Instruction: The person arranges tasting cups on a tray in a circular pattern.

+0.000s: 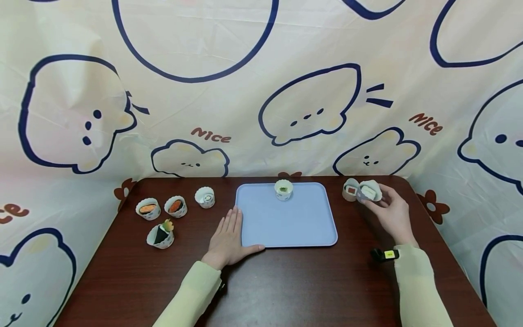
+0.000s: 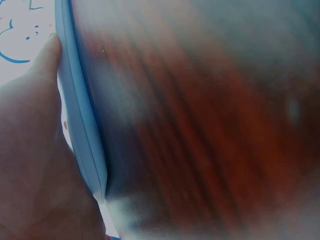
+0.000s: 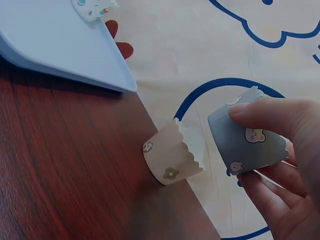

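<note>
My right hand [image 1: 394,211] grips a grey-blue paper baking cup [image 3: 245,135] printed with small bears, thumb on one side and fingers on the other. Inside that cup the head view shows a pale sushi-like piece [image 1: 369,191]. Close to its left stands a beige cup [image 3: 170,155] holding a piece with a small reddish square. My left hand [image 1: 229,238] lies with straight fingers along the left edge of a light blue tray [image 1: 290,222], thumb at the near edge. A cup with a green-topped piece [image 1: 283,189] sits at the tray's far edge.
On the left of the dark wood table [image 1: 286,290] stand several more cups: an orange-topped piece [image 1: 148,209], a red-orange one [image 1: 175,206], a swirled white roll [image 1: 205,198] and a dark-wrapped triangle [image 1: 160,235]. A printed curtain [image 1: 245,109] encloses the back and sides.
</note>
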Motion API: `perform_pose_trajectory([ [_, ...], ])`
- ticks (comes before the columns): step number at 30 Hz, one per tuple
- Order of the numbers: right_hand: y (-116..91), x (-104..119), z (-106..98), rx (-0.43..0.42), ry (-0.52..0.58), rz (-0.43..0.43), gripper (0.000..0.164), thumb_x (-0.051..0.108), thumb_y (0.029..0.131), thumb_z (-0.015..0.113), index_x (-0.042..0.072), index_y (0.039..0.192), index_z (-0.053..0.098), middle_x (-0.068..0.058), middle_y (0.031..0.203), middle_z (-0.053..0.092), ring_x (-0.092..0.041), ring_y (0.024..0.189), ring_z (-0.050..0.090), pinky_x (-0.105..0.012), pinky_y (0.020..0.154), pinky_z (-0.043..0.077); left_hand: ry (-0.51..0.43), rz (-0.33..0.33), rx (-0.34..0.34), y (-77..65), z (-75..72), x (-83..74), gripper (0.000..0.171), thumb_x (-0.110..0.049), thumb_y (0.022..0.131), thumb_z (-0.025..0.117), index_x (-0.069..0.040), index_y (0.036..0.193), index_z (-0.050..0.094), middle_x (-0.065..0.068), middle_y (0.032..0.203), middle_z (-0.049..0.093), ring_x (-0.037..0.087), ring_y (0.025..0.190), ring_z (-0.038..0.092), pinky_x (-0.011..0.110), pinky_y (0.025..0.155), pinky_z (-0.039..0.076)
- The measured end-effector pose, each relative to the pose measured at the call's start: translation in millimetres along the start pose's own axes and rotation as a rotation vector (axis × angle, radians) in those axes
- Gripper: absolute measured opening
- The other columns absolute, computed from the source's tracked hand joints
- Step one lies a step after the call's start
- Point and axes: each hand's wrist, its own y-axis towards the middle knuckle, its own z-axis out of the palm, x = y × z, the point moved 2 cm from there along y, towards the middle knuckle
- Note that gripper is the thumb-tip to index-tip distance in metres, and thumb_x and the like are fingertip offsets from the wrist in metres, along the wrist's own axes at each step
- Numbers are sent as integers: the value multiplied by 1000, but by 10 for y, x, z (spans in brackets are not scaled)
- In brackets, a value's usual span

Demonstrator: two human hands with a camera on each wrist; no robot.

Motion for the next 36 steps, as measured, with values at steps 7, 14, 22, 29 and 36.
perform_pose_trajectory([
  [7,4,61,44,-7,20,-34,65,25,90,81,4,145,53,-19,137,57,-37,122,58,-13,90,48,13,8,-5,0,-5,0,131,-94,78,40,1,162,6,18,168,1,31,154,2,45,122,9],
  [14,10,125,82,4,25,-43,65,24,89,82,5,144,54,-17,137,57,-35,122,59,-18,93,49,12,11,-15,5,1,5,130,-94,78,41,1,162,8,18,168,2,32,154,3,46,122,9],
  [22,14,176,124,30,39,-64,65,21,90,82,4,145,53,-17,137,57,-35,123,58,-22,94,50,17,8,-9,3,1,2,131,-94,78,40,1,162,7,18,168,1,31,154,2,45,122,8],
  [29,20,230,176,37,47,-64,66,21,88,83,4,144,53,-16,136,58,-33,121,59,-19,92,50,15,5,1,1,-5,-2,131,-95,78,39,1,162,6,18,168,1,31,154,2,45,122,8],
  [36,17,273,235,53,50,-60,65,22,89,83,3,144,53,-16,136,58,-33,121,59,-21,93,50,25,5,5,4,-4,-2,131,-95,78,38,0,162,5,18,168,-1,31,154,0,45,122,7],
])
